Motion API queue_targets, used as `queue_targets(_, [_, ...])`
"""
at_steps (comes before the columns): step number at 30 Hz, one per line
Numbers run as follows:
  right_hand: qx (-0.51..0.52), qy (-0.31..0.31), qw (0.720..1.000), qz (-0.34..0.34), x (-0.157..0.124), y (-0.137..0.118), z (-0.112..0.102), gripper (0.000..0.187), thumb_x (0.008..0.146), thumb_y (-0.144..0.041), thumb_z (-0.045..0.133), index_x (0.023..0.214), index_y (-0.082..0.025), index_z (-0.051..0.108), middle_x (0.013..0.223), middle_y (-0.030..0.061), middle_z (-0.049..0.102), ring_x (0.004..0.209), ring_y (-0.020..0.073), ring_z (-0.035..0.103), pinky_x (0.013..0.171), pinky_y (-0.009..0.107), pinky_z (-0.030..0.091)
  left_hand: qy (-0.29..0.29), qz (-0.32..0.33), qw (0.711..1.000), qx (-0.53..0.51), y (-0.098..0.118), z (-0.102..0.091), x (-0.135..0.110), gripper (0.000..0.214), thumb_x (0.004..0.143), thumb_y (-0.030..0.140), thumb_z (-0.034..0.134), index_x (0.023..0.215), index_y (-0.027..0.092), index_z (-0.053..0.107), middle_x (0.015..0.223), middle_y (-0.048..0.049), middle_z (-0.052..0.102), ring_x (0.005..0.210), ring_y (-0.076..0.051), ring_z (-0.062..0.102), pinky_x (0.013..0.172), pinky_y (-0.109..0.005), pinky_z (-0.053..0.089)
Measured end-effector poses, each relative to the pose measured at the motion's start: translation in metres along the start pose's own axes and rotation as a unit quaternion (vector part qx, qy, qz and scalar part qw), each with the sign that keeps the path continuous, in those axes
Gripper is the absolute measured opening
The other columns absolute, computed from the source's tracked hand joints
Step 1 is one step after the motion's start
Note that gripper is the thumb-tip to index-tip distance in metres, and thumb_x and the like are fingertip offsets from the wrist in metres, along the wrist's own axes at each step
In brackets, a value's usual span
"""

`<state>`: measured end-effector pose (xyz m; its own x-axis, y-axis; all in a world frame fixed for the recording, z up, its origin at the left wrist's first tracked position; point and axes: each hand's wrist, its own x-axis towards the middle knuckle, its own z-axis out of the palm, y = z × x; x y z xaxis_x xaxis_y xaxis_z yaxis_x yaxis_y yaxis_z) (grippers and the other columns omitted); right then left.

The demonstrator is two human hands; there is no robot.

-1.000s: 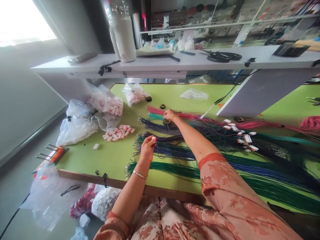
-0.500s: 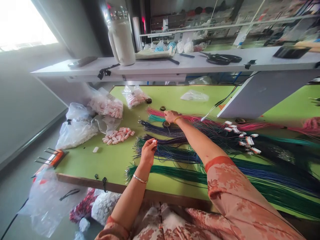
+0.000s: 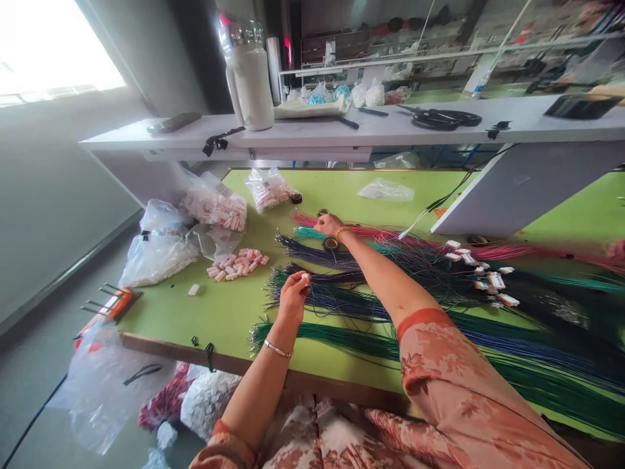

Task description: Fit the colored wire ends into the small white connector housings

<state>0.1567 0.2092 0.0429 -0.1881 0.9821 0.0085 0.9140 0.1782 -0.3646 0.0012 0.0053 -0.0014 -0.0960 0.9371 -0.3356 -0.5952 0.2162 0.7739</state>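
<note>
Pink wires [image 3: 371,231] sideways (visible tips [image 3: 295,215] leftward)

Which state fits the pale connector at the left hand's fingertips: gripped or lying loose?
Gripped: the left hand is closed on the connector, whose pale end shows beyond the grip.
</note>
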Motion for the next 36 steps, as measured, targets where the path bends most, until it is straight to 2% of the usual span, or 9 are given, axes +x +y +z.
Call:
queue_targets(4, [0.019,0.025,0.999,0.003,0.001,-0.007,-0.013,0.022,0.078,-0.031,0.058,0.081,-0.015,0.071,0.085,0.0075,0.073,0.075,0.0146,0.061,0.067,0.021,0.041,0.005,-0.005,1.0,0.003,0.0,0.002,-0.001,0.031,0.058,0.023,0.083,0.084,0.016,0.067,0.079,-0.0014,0.066,0.065,-0.007,0.055,0.061,-0.021,0.039])
queue_targets(9, [0.137,0.004,0.985,-0.107,-0.01,-0.039,-0.021,0.014,0.076,-0.021,0.058,0.078,-0.012,0.068,0.078,0.0041,0.07,0.069,0.0101,0.055,0.067,0.02,0.04,-0.004,-0.005,1.0,-0.011,0.001,0.004,-0.003,0.031,0.058,0.021,0.082,0.083,0.015,0.066,0.079,-0.0017,0.066,0.064,-0.007,0.055,0.061,-0.021,0.039])
queue_targets(11, [0.18,-0.004,0.972,-0.152,-0.021,-0.053,-0.021,0.015,0.078,-0.02,0.055,0.081,-0.011,0.067,0.078,0.0027,0.068,0.068,0.0086,0.052,0.066,0.019,0.04,-0.008,-0.002,1.0,-0.012,0.001,0.004,-0.003,0.031,0.058,0.022,0.082,0.084,0.016,0.066,0.079,-0.0016,0.066,0.065,-0.007,0.055,0.061,-0.021,0.039])
queue_targets(14, [0.201,-0.017,0.963,-0.181,-0.044,-0.064,-0.021,0.014,0.078,-0.021,0.054,0.08,-0.011,0.064,0.076,0.001,0.066,0.067,0.0079,0.051,0.065,0.019,0.04,-0.009,0.0,1.0,-0.019,0.001,0.004,-0.002,0.032,0.058,0.021,0.082,0.086,0.016,0.066,0.08,-0.0009,0.066,0.064,-0.007,0.055,0.061,-0.02,0.039])
queue_targets(21, [0.312,-0.032,0.923,-0.222,-0.115,-0.042,-0.007,0.019,0.078,-0.031,0.054,0.076,-0.014,0.061,0.068,-0.0006,0.06,0.06,0.0091,0.048,0.058,0.02,0.038,-0.043,0.011,0.997,-0.061,-0.003,0.005,0.002,0.029,0.063,0.019,0.081,0.086,0.017,0.064,0.077,0.0014,0.063,0.065,-0.005,0.054,0.064,-0.02,0.041])
queue_targets(28, [0.252,0.016,0.951,-0.177,-0.154,-0.026,0.015,0.019,0.079,-0.029,0.051,0.071,-0.015,0.06,0.058,-0.0022,0.055,0.053,0.0089,0.043,0.054,0.021,0.031,-0.057,-0.01,0.995,-0.082,0.0,0.007,0.0,0.034,0.059,0.018,0.083,0.086,0.017,0.063,0.079,0.0012,0.064,0.066,-0.007,0.056,0.064,-0.02,0.042])
queue_targets(36, [0.183,0.018,0.969,-0.164,-0.161,-0.024,0.02,0.017,0.08,-0.027,0.053,0.071,-0.017,0.063,0.061,-0.0007,0.06,0.054,0.0101,0.046,0.054,0.021,0.029,-0.053,-0.02,0.997,-0.049,0.001,0.006,-0.001,0.035,0.063,0.019,0.082,0.09,0.019,0.061,0.077,0.0021,0.063,0.067,-0.008,0.057,0.069,-0.022,0.044])
